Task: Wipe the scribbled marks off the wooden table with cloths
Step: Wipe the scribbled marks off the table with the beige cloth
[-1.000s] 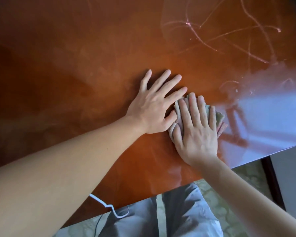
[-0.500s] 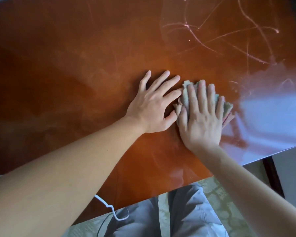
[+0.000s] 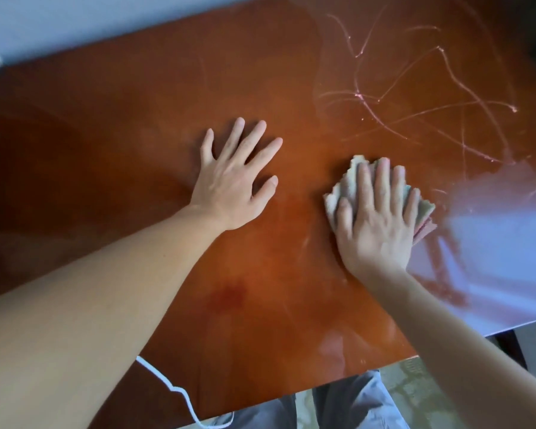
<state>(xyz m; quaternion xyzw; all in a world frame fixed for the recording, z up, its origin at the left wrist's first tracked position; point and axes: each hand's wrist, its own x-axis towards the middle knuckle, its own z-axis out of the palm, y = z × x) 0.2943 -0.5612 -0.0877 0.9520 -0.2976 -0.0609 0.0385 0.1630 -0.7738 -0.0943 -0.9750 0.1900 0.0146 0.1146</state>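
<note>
The glossy reddish-brown wooden table (image 3: 136, 134) fills the view. Pale pink scribbled marks (image 3: 415, 97) cross its far right part. My right hand (image 3: 375, 221) lies flat, fingers straight, pressing a folded grey-green and pink cloth (image 3: 347, 184) onto the wood just below the marks. The cloth's edges show beyond my fingertips and to the right of my hand. My left hand (image 3: 232, 181) rests flat on the bare wood to the left, fingers spread, well apart from the cloth.
A bright window glare (image 3: 492, 252) covers the table's right near corner. The near table edge (image 3: 291, 394) runs diagonally at the bottom, with my grey trousers (image 3: 347, 407) and a white cable (image 3: 174, 391) below it. A pale wall (image 3: 75, 20) lies beyond the far edge.
My right hand has slid the cloth to the right and away from my left hand, which stays planted. The view has pulled back, showing more of the table and scribbles.
</note>
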